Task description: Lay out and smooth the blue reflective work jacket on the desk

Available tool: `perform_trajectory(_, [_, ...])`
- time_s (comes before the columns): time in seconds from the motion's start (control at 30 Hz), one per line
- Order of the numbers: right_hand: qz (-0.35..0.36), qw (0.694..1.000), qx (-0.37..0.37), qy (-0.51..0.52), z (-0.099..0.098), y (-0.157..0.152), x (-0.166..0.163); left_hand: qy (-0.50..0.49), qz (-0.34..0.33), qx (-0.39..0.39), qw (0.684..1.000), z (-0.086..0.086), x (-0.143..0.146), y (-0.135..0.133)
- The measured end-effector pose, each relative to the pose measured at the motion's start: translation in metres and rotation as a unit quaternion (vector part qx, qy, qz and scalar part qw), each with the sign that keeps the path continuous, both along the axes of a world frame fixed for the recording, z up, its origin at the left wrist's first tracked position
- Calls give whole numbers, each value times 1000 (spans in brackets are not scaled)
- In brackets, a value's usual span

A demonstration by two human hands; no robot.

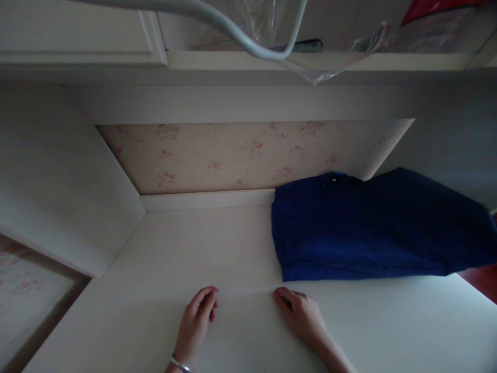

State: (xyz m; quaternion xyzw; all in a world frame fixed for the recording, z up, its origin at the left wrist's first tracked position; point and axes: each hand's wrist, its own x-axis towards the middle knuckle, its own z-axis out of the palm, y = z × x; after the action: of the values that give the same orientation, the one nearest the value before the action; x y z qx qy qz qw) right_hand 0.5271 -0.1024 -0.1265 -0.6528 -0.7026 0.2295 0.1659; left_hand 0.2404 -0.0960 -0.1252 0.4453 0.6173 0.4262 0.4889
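Observation:
My left hand (198, 318) rests at the front of the white desk top (209, 243), its fingers curled in and closed with nothing seen in them. A pale bracelet (180, 364) circles that wrist. To the right, my right hand (301, 313) lies on the same surface, also loosely closed, thumb against the fingers and no object showing. Just beyond the right hand lies a folded dark blue garment (373, 228), spread toward the right side of the desk and leaning up at the back wall. Neither hand touches it.
Overhead is a shelf (248, 61) holding clear plastic bags (264, 20) and a red item (435, 8). A white curved bar (233, 31) hangs in front of it. A side panel (58, 181) bounds the left; floral wallpaper (233, 155) covers the back.

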Motion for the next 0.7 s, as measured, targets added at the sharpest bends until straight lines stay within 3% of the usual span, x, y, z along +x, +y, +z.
perform_trajectory(0.5, [0, 1000, 1, -10, 1, -1, 0, 10, -1, 7, 1000, 4, 0, 0])
perform_trajectory(0.7, [-5, 1000, 4, 18, 3, -3, 0, -17, 13, -28, 999, 20, 14, -1])
